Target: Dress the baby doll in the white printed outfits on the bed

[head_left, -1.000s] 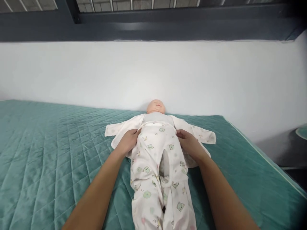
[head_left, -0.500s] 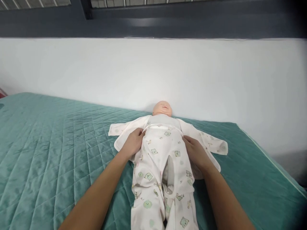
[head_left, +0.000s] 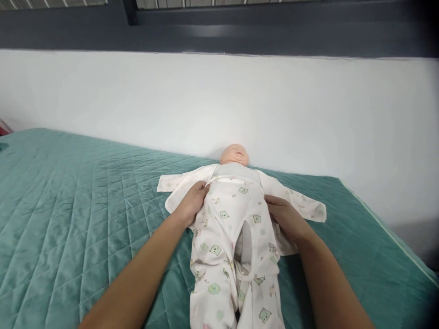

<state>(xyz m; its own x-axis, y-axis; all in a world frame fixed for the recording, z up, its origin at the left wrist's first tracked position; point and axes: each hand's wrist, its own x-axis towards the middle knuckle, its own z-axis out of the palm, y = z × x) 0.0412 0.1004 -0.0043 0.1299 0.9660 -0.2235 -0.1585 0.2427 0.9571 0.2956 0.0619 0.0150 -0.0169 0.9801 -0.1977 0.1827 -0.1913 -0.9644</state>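
Note:
A baby doll (head_left: pixel 234 154) lies on its back, its head toward the wall. It has on white printed baby pants (head_left: pixel 224 228) with an open slit at the crotch, pulled up high over the torso. A white baby jacket (head_left: pixel 302 204) lies spread open beneath it, sleeves out to both sides. At the pants' left edge, just under the waistband, my left hand (head_left: pixel 192 202) is closed on the fabric, its fingertips partly hidden. On the opposite side my right hand (head_left: pixel 286 217) grips the pants' edge, with some fingers tucked out of sight.
A green quilted cover (head_left: pixel 85 219) spreads under the doll, with a piped edge at the right. Behind it rises a white wall (head_left: pixel 137 100), topped by a dark metal frame (head_left: pixel 240 32) with bars. Something red shows at the far left.
My right hand has shifted slightly outward and the jacket's right flap is less visible beside it. Both hands stay at the pants' sides. The view has moved slightly.

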